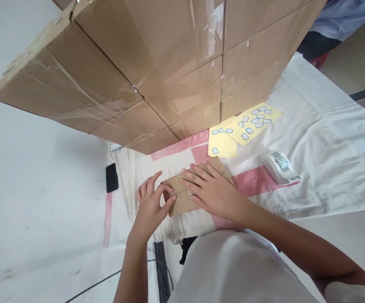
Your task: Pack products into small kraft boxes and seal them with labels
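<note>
Head-worn view, facing forward and down, near the table point(321, 139)

Scuffed white wall point(37, 189) at left, cloth-covered tabletop point(321, 168), greyish floor point(353, 67) and partial red seat point(320, 61) upper right

Person's left hand point(150, 200): thumb and index curve toward each other, tips close; other fingers partly bent. Left forearm point(136, 261) comes up from bottom of view. Right hand point(209, 189) palm-down, fingers extended, slightly fanned. Right forearm point(273, 229) angles in from lower right.
</note>
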A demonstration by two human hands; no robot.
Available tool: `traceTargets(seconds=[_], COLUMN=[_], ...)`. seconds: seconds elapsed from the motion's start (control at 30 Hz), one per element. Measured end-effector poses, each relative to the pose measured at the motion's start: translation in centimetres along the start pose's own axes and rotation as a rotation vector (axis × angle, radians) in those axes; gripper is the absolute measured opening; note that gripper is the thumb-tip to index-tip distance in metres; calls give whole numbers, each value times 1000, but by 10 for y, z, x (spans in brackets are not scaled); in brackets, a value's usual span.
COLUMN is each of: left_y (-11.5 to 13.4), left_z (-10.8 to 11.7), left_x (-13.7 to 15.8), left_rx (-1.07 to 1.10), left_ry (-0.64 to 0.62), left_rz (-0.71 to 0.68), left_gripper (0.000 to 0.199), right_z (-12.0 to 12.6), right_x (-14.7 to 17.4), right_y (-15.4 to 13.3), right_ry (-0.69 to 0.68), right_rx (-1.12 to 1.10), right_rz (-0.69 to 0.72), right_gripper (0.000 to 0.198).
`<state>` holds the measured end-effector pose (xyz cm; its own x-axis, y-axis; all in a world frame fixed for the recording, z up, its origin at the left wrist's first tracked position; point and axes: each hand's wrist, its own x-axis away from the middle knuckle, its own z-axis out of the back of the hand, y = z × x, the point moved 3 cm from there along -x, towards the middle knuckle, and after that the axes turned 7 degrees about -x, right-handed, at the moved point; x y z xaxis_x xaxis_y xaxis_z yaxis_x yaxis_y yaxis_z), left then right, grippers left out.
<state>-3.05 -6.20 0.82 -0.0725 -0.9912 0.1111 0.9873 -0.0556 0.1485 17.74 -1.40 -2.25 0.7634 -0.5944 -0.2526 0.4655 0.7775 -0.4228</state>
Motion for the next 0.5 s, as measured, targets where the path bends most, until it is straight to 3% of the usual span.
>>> traceTargets(seconds=[0.07, 0.23, 0.33, 0.5], left_y=[-2, -15, -17, -21], left_z=[-2, -10, -18, -31], left_x=[-1, -6, -9, -13], left_rx=[26, 149, 308, 559], left_ry=[-17, -65, -123, 5], left_rz=[45, 146, 136, 196], left_gripper=[18, 76, 67, 55], right_z=[0, 2, 3, 3], right_x=[0, -1, 0, 0], right_y=[0, -1, -1, -1], right_ry=[-2, -1, -4, 7], right_rx=[-2, -23, -19, -19], right_rz=[-1, -11, -7, -12], right_gripper=[48, 47, 47, 46])
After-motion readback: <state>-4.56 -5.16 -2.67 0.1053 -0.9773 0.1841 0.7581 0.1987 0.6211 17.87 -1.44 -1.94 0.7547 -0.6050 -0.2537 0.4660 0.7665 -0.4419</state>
